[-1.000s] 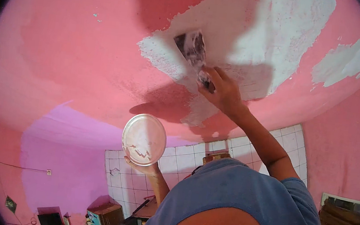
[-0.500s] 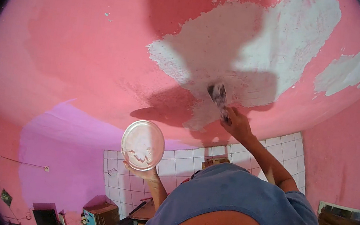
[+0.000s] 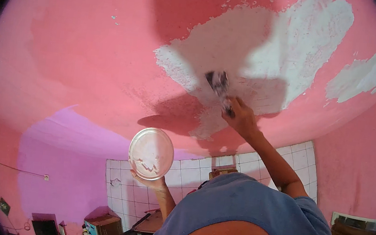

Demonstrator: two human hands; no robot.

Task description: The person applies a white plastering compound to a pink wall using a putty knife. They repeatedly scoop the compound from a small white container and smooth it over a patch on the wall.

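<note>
My right hand (image 3: 239,121) grips a putty knife (image 3: 216,81), its blade smeared white and held over a rough white patch (image 3: 298,42) on the pink wall (image 3: 75,49). Lower and to the left, my left hand (image 3: 150,182) holds a round pale lid (image 3: 151,153) with some white paste on it. A large shadow falls across the upper patch and the pink paint around it.
Below are white tiles (image 3: 183,177), a purple painted area (image 3: 64,164), a wall socket with a wire (image 3: 46,177), a dark screen (image 3: 45,231) and a wooden cabinet (image 3: 105,231). At right are a second white patch (image 3: 364,72) and a window frame (image 3: 355,220).
The putty knife and my right hand moved down and right, then slightly back up and left along the white patch. My left hand with the lid has sunk slightly in the view.
</note>
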